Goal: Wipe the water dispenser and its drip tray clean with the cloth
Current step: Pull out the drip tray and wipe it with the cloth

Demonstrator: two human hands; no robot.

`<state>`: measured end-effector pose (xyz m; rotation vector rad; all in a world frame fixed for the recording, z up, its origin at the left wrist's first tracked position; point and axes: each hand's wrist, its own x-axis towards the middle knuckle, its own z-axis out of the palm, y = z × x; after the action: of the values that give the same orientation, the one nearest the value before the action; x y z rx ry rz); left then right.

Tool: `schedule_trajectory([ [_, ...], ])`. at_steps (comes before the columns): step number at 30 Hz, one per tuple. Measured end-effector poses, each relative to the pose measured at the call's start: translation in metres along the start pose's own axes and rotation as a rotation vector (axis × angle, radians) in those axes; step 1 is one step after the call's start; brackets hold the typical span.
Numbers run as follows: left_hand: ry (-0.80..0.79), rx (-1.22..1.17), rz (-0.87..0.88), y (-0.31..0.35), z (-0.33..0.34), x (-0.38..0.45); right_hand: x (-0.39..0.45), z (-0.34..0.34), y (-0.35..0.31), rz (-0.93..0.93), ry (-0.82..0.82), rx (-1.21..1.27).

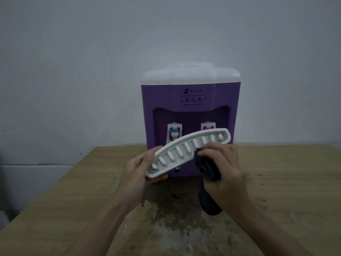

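Presently the slotted white plastic drip tray is off the purple-and-white water dispenser, gripped by the left hand; the right hand presses a dark cloth against its grille. Dispenser wiping and refitting apparently remain.

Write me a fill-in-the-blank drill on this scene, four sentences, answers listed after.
1. The left hand holds the white drip ____.
2. The right hand presses a dark ____ against the drip tray.
3. The water dispenser has a ____ body under a white top.
4. The dispenser stands on a wooden ____.

Answers: tray; cloth; purple; table
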<state>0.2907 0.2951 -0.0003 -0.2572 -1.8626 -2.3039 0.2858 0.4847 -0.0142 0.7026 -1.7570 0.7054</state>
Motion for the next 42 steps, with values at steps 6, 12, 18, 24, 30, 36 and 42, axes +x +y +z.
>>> schedule_trajectory([
  [6, -0.053, 0.078, 0.041, -0.003, 0.005, -0.006, 0.002, 0.016, -0.025, -0.317, -0.130, -0.265],
  [12, 0.010, 0.129, 0.080, 0.006, -0.005, -0.003, 0.010, 0.011, 0.003, -0.165, -0.030, -0.281],
  [18, 0.049, 0.112, 0.071, 0.003, -0.008, -0.001, 0.016, 0.010, 0.017, 0.093, 0.090, -0.241],
  [24, 0.035, 0.139, 0.075, 0.005, -0.006, 0.001, 0.012, 0.012, 0.018, -0.056, -0.047, -0.317],
  [30, 0.185, 0.034, -0.068, 0.005, -0.018, 0.001, 0.017, -0.007, 0.047, 0.337, 0.094, -0.326],
  [36, 0.259, 0.040, -0.156, 0.001, -0.016, 0.001, 0.021, -0.015, 0.041, 0.258, 0.136, -0.212],
  [42, 0.242, 0.060, -0.158, -0.005, -0.015, 0.003, 0.022, -0.007, 0.031, 0.050, 0.035, -0.180],
])
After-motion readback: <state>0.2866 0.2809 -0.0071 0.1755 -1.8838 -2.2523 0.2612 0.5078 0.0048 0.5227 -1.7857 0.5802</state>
